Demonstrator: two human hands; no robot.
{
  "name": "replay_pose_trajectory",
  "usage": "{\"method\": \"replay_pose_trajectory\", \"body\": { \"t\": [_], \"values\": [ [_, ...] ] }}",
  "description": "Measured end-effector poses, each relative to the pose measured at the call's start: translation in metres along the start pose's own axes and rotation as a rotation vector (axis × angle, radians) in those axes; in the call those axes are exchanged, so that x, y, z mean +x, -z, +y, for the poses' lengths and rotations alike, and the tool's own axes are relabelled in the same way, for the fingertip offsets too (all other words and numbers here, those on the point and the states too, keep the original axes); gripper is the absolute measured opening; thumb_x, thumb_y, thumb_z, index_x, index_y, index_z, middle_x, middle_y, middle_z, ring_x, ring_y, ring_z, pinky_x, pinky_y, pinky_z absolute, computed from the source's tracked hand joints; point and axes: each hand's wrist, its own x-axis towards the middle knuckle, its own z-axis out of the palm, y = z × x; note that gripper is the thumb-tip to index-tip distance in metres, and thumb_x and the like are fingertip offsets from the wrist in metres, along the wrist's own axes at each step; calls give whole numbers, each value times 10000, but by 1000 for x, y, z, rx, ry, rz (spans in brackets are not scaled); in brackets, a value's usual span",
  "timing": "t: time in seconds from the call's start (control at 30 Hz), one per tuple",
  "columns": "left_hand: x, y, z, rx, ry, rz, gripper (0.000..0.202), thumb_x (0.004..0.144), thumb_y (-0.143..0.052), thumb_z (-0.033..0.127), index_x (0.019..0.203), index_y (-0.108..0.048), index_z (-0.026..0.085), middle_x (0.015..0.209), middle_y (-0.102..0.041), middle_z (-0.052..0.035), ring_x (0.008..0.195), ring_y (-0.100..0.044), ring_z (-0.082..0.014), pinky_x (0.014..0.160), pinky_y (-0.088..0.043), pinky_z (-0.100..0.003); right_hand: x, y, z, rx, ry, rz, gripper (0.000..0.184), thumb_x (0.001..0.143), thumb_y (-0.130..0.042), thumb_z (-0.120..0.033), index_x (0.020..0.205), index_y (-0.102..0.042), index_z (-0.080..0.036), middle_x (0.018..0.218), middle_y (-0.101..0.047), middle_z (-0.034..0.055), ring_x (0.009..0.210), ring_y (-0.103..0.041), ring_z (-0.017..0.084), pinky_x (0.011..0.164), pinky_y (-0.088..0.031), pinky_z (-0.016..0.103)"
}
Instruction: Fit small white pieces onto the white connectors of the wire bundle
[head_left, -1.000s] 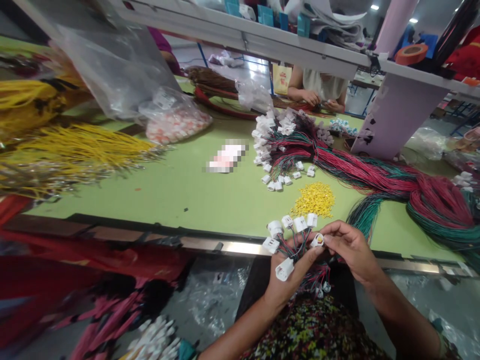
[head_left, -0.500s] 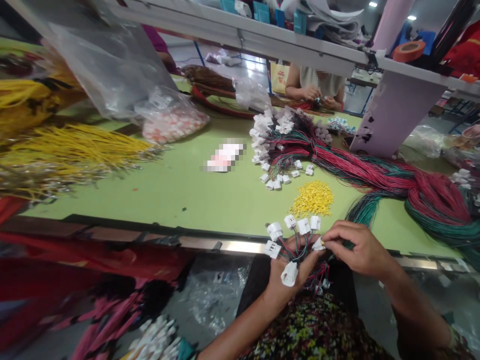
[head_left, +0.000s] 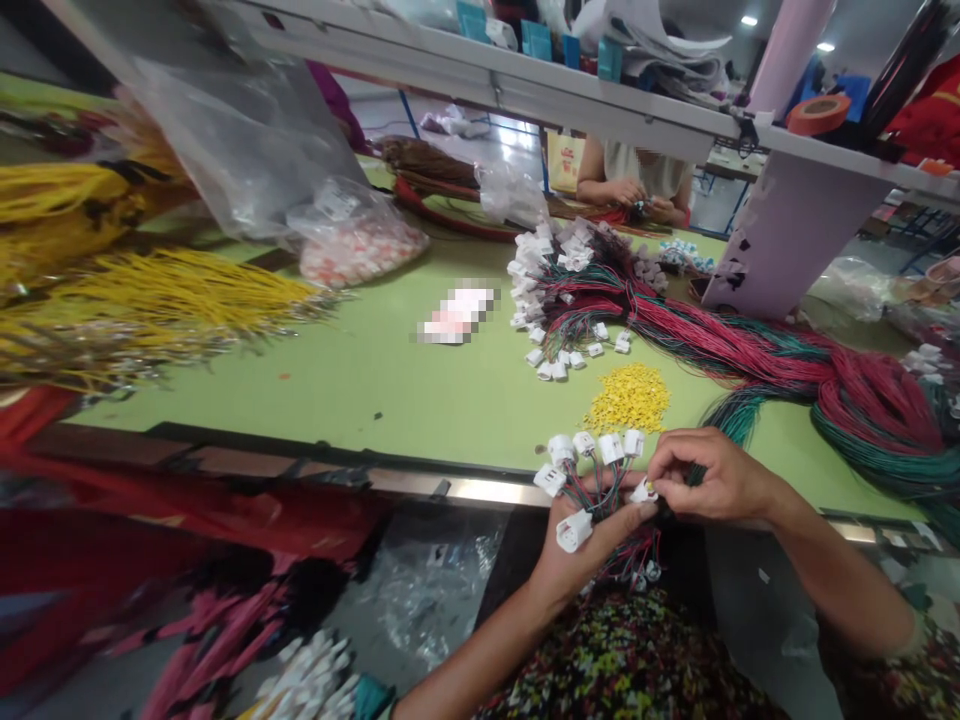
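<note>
My left hand (head_left: 581, 552) is closed round a bunch of short red and green wires tipped with several white connectors (head_left: 592, 450) that fan out above my fingers. My right hand (head_left: 709, 478) pinches one white connector (head_left: 642, 491) at the right of the bunch, thumb and fingers pressed together on it. Both hands hover over the near metal edge of the green table (head_left: 420, 390). A small heap of yellow seals (head_left: 628, 398) lies just beyond my hands.
A long bundle of red and green wires with white connectors (head_left: 750, 350) runs across the table's right side. Yellow wire bundles (head_left: 165, 300) lie at left, with plastic bags (head_left: 360, 245) behind. Another person's hands (head_left: 637, 200) work across the table, under a shelf (head_left: 525, 85).
My right hand has slid slightly up and left, closing tighter on the connector. The bunch in my left hand has barely shifted.
</note>
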Motion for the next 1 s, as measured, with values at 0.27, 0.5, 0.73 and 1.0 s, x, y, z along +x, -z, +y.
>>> {"method": "replay_pose_trajectory", "body": {
  "t": [0.27, 0.5, 0.73, 1.0],
  "values": [
    [0, -1, 3, 79, -49, -16, 199, 773, -800, 272, 958, -812, 198, 900, -833, -84, 792, -775, -241, 773, -657, -394, 1, 10, -10, -38, 8, -51, 123, 868, -639, -144, 839, -742, -204, 736, -698, 11, 664, -611, 135, 654, -490, 264],
    [-2, 0, 1, 202, -201, 29, 148, 758, -787, 211, 903, -813, 231, 921, -837, -69, 889, -778, -266, 929, -609, -459, 2, 6, 7, 490, -411, -138, 183, 767, -809, -284, 824, -670, -181, 654, -653, -45, 573, -573, 88, 549, -470, 195],
    [-1, -2, 3, 128, -121, 24, 150, 774, -782, 230, 923, -795, 227, 872, -832, -64, 808, -775, -234, 821, -635, -397, -5, -5, 18, 678, -484, -149, 369, 767, -823, -453, 891, -615, -174, 704, -659, -32, 571, -591, 85, 566, -482, 209],
    [3, 3, 8, 62, -35, 17, 248, 751, -828, 281, 984, -778, 213, 980, -805, -89, 895, -755, -243, 842, -618, -388, -19, -23, -4, 276, -430, 198, 144, 834, -718, -302, 907, -649, -198, 692, -561, -41, 596, -490, 102, 556, -408, 227]
  ]
}}
